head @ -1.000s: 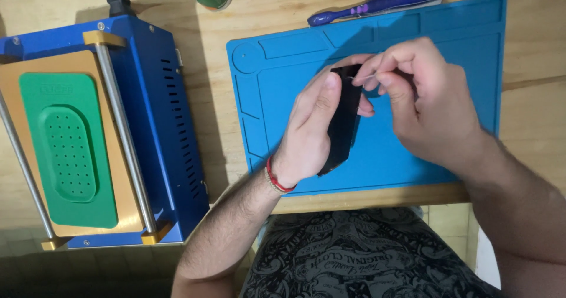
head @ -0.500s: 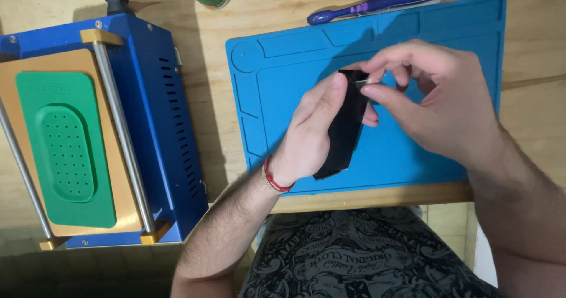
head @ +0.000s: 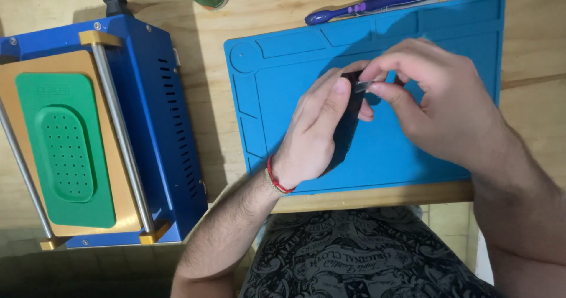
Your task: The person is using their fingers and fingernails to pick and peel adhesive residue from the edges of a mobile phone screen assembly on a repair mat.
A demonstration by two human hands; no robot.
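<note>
Black and flat, the phone (head: 348,118) is standing on edge above the blue mat (head: 383,156). His left hand (head: 315,130) is clasping its sides while the right hand (head: 436,106) is pinching a small clear bit (head: 362,86) at its top. It looks light, stiff and breakable, so the edges seem the safest hold.

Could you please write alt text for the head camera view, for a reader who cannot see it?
Over a blue work mat, the left hand holds a dark phone on edge while the right hand pinches a small pale piece at its top. A blue machine with a green pad sits on the wooden table.
</note>
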